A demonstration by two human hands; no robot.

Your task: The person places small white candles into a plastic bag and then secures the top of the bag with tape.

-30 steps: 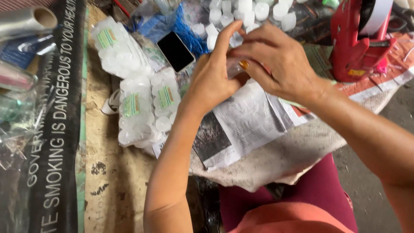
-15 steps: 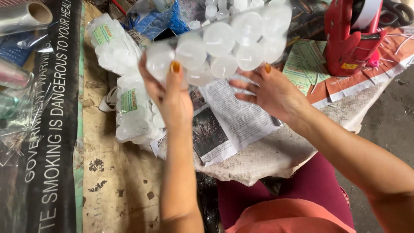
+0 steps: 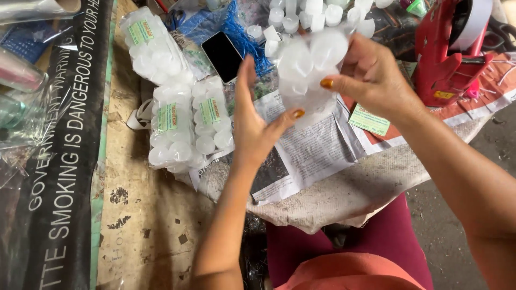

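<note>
My left hand (image 3: 253, 123) and my right hand (image 3: 371, 78) hold between them a clear plastic bag of small white round tubs (image 3: 309, 64), lifted above the newspaper (image 3: 312, 147). The left palm presses the bag's left side with its thumb under it. The right fingers grip its right side. Three packed bags with green labels (image 3: 172, 115) lie to the left of my left hand.
A black phone (image 3: 223, 53) rests on a blue mesh bag (image 3: 236, 24). Loose white tubs (image 3: 317, 13) lie at the back. A red tape dispenser (image 3: 449, 48) stands at the right, a green label (image 3: 370, 119) below it. A black banner (image 3: 64, 150) runs along the left.
The spread row of tubs held high half a second ago has been gathered into a compact bundle between both hands, lower and more to the right.
</note>
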